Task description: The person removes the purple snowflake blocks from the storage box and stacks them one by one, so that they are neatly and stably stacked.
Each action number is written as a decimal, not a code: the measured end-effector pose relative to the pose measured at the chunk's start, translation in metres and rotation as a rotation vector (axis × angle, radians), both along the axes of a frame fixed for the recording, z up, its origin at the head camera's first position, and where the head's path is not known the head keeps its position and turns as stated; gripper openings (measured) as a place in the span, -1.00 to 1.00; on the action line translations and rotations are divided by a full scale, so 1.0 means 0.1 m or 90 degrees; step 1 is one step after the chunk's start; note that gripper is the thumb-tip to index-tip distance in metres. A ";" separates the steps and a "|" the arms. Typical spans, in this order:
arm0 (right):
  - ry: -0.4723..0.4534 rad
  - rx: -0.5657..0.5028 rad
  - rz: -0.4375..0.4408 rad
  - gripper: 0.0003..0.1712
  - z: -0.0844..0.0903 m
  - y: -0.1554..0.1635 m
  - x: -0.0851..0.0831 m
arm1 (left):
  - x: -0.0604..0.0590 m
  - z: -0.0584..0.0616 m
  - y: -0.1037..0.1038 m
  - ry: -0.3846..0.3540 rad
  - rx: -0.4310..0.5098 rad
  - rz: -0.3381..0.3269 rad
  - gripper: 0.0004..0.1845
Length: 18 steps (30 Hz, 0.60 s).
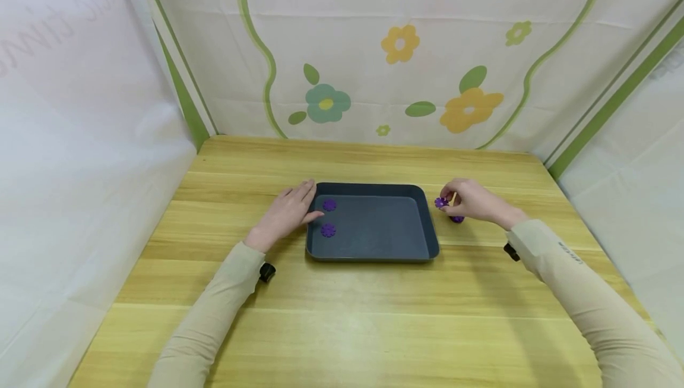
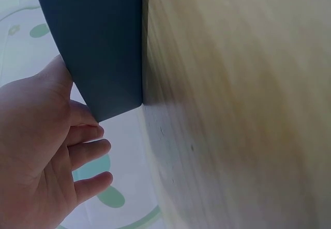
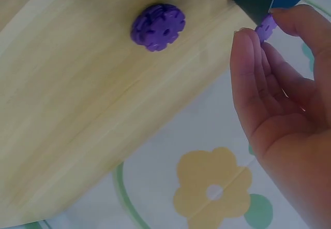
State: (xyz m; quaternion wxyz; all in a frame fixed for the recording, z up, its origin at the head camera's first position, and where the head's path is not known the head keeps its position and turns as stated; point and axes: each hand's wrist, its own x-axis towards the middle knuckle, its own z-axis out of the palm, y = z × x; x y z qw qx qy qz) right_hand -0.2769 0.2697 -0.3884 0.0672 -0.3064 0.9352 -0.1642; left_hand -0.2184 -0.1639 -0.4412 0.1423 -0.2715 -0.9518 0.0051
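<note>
A dark grey rectangular tray [image 1: 374,227] lies on the wooden table, with two purple notched discs inside, one disc [image 1: 329,204] near the back left and another disc [image 1: 328,230] in front of it. My left hand [image 1: 285,214] rests at the tray's left rim, its fingers extended and its thumb over the edge. To the right of the tray, my right hand [image 1: 472,201] pinches a purple notched disc [image 3: 267,28] between thumb and fingertips, above the table. Under that hand sits a small stack of purple discs [image 3: 158,27].
The wooden table [image 1: 342,322] reaches back to a white cloth wall [image 1: 342,37] printed with flowers. White cloth sheets also stand at left and right.
</note>
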 end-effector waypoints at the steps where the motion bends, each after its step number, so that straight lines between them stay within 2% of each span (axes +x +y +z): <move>1: -0.003 0.000 -0.003 -0.77 -0.01 0.02 0.00 | 0.00 0.00 0.00 0.000 -0.001 0.000 -0.23; 7: -0.021 0.008 -0.024 -0.76 -0.07 0.12 -0.02 | 0.01 0.00 0.00 0.009 -0.001 -0.003 -0.23; 13: -0.018 0.021 -0.040 -0.79 -0.16 0.25 -0.05 | 0.01 0.01 0.00 -0.002 -0.002 0.000 -0.24; 18: -0.021 0.040 -0.058 -0.78 -0.22 0.34 -0.06 | 0.00 -0.01 0.00 0.013 -0.007 -0.001 -0.24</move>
